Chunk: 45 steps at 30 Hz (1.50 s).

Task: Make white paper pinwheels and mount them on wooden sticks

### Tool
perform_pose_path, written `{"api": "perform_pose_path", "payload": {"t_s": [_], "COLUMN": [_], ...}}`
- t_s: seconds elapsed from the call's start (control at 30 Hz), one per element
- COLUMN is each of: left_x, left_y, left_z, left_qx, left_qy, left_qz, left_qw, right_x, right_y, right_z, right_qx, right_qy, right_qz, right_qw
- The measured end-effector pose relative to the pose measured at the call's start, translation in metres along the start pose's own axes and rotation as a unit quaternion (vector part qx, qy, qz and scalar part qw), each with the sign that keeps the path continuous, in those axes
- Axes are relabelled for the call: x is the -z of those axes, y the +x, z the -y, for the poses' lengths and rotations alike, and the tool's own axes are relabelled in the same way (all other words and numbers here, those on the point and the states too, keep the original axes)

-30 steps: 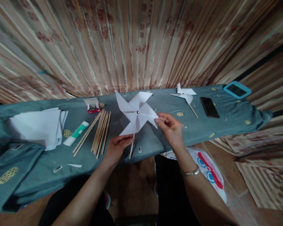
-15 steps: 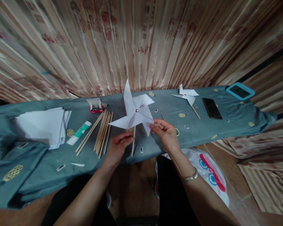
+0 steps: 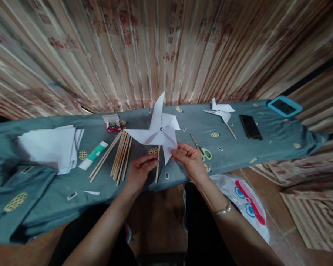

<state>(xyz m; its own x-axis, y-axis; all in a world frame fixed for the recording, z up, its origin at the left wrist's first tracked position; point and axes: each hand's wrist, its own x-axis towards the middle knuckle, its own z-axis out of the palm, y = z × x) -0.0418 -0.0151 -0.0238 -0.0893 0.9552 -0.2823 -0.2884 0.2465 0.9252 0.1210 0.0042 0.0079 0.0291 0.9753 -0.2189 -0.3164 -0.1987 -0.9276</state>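
A white paper pinwheel (image 3: pixel 161 129) with a round metal pin at its centre stands upright in front of me. My left hand (image 3: pixel 141 168) is closed, pinching its wooden stick (image 3: pixel 158 166) below the blades. Thumb and fingers of my right hand (image 3: pixel 190 159) pinch the tip of the pinwheel's lower blade. Just beyond that hand lie scissors (image 3: pixel 204 152) with yellow-green handles. Several loose wooden sticks (image 3: pixel 120 157) rest left of the pinwheel, near a small red box (image 3: pixel 113 126) whose lid is up, with small dark pieces inside.
On the grey-green cloth (image 3: pixel 183 173) are a stack of white paper (image 3: pixel 48 147), a glue stick (image 3: pixel 93 155), a paper scrap (image 3: pixel 91 192), a second pinwheel (image 3: pixel 220 112), a phone (image 3: pixel 250 126) and a blue-framed device (image 3: pixel 284 106). A white bag (image 3: pixel 245 203) lies on the floor. Curtains (image 3: pixel 161 51) hang behind.
The pinwheel's blades have turned clockwise a little, the lower blade moving left with my right hand on it. The scissors show more fully. My left hand keeps its place on the stick.
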Motion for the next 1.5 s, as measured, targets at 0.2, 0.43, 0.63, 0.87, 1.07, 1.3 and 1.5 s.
{"api": "perform_pose_path", "payload": {"t_s": [0.2, 0.43, 0.63, 0.87, 1.07, 1.3, 1.5], "left_x": [0.000, -0.002, -0.005, -0.002, -0.003, -0.005, -0.008], "left_y": [-0.001, -0.001, -0.003, -0.002, 0.003, 0.004, 0.005], "left_z": [0.000, 0.002, -0.001, -0.001, -0.003, -0.008, -0.010], "left_qx": [0.003, -0.004, 0.002, 0.000, 0.006, 0.009, 0.014], "left_qy": [-0.006, -0.010, -0.008, -0.021, -0.071, -0.110, -0.124], "left_qz": [0.014, 0.038, 0.044, 0.037, -0.007, -0.010, 0.001], "left_qw": [1.000, 0.999, 0.999, 0.999, 0.997, 0.994, 0.992], "right_x": [-0.005, -0.011, -0.014, -0.006, -0.005, -0.014, -0.013], "right_y": [-0.003, -0.005, -0.004, -0.006, -0.013, -0.018, -0.013], "right_z": [-0.001, -0.003, -0.006, -0.014, -0.024, -0.032, -0.039], "right_qx": [-0.011, -0.014, -0.011, 0.082, 0.087, 0.087, 0.100], "right_qy": [0.002, -0.006, -0.006, -0.172, -0.335, -0.358, -0.355], "right_qz": [0.023, 0.042, 0.068, 0.055, 0.067, 0.092, 0.082], "right_qw": [1.000, 0.999, 0.998, 0.980, 0.936, 0.925, 0.926]}}
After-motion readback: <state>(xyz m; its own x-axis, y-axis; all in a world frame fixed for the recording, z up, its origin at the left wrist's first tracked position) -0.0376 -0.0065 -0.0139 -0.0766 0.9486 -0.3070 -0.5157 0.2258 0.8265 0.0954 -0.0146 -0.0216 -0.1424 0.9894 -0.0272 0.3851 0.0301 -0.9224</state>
